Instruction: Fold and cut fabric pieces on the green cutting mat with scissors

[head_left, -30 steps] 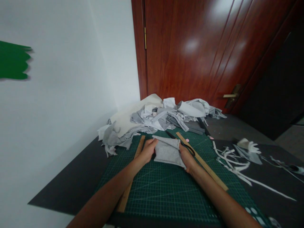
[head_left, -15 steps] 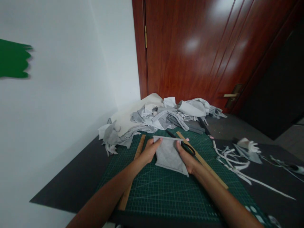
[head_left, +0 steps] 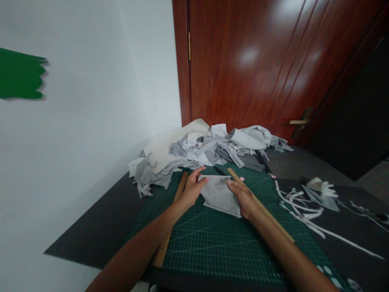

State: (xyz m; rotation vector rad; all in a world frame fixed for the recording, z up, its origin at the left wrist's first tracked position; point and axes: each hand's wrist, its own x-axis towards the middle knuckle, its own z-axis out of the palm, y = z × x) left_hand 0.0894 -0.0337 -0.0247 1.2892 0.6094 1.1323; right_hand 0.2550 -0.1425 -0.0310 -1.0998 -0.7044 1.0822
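Observation:
A grey piece of fabric (head_left: pixel 220 194) with folded or seamed edges is stretched between my two hands above the cutting mat (head_left: pixel 212 243). My left hand (head_left: pixel 193 187) grips its upper left corner, thumb on top and the index finger lifted away. At the upper right, my right hand (head_left: pixel 242 198) pinches the fabric between thumb and fingers. Behind the cloth lies a pair of scissors, of which a dark part (head_left: pixel 219 171) shows; the rest is hidden by the fabric and my right hand.
Wooden rulers lie on both sides, one on the left (head_left: pixel 170 231) and one on the right (head_left: pixel 273 219). A heap of grey and white cloth scraps (head_left: pixel 206 148) stands at the back against the door (head_left: pixel 243 81). White fabric strips (head_left: pixel 299 209) lie at the right.
The fabric has tilted and its lower edge has risen slightly. My left index finger has lifted off, and my right fingers have curled further over the edge, now covering the scissor handle.

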